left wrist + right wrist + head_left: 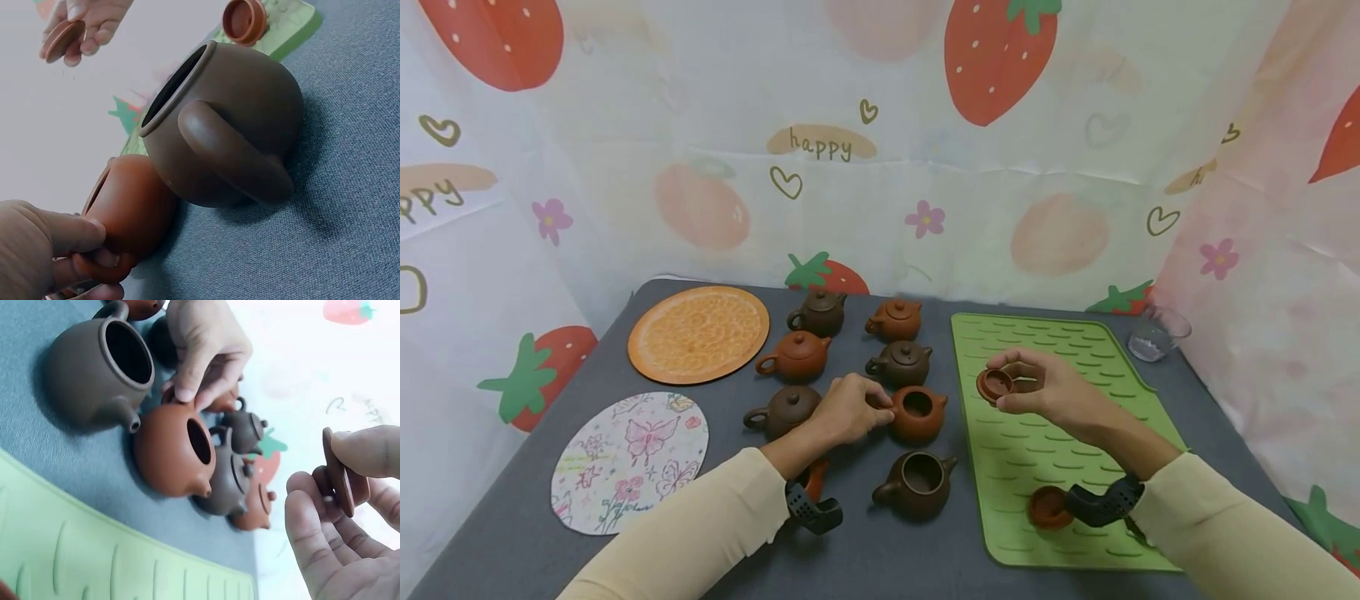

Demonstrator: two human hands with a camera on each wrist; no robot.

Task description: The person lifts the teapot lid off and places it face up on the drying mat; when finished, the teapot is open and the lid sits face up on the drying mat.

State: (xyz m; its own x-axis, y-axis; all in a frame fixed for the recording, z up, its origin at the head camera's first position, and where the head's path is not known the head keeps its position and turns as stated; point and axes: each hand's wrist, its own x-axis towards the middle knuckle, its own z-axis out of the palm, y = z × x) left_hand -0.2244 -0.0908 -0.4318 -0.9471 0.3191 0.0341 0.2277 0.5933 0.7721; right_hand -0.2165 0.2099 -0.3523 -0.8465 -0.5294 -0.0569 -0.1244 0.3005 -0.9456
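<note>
My left hand pinches the handle of a reddish clay teapot, which stands on the table with its top uncovered and its spout pointing right. Thumb and fingers meet on that handle in the left wrist view. Over the green mat, my right hand holds a small reddish teapot lid by its edge, with the lid's hollow underside toward the head camera. A dark brown teapot, also without a lid, stands nearer to me. Another reddish lid lies on the mat by my right wrist.
Several lidded teapots, such as a dark one and a reddish one, stand in two columns. One reddish teapot is mostly behind my left forearm. The green mat lies right, a glass cup beyond it. Two round mats lie left.
</note>
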